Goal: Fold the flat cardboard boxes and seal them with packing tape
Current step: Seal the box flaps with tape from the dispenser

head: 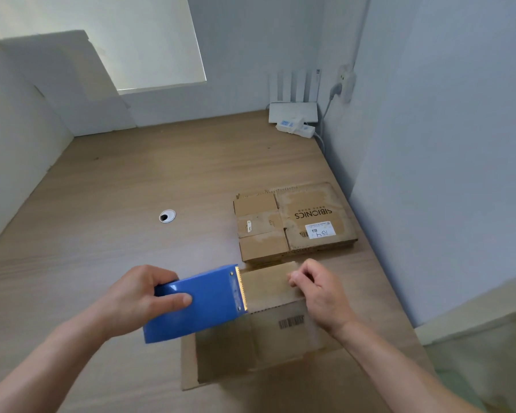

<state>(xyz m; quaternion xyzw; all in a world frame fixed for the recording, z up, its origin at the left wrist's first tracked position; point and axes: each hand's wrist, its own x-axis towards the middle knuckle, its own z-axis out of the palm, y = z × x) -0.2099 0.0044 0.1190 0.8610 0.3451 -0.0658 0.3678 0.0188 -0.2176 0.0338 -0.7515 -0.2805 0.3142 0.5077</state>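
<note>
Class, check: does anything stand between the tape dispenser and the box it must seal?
Nothing visible does. The left hand holds the dispenser with its toothed edge at the box; the right hand touches the box beyond that edge, not between them.

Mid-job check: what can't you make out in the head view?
Head view only.
Tape roll: hidden inside the blue tape dispenser.
Seam on box: covered by dispenser and right hand.
Whether right hand pinches tape: its curled fingers hide this.
Print on white label: too small.

Left hand (137,296), right hand (320,296) bare; forearms bare up to frame edge.
</note>
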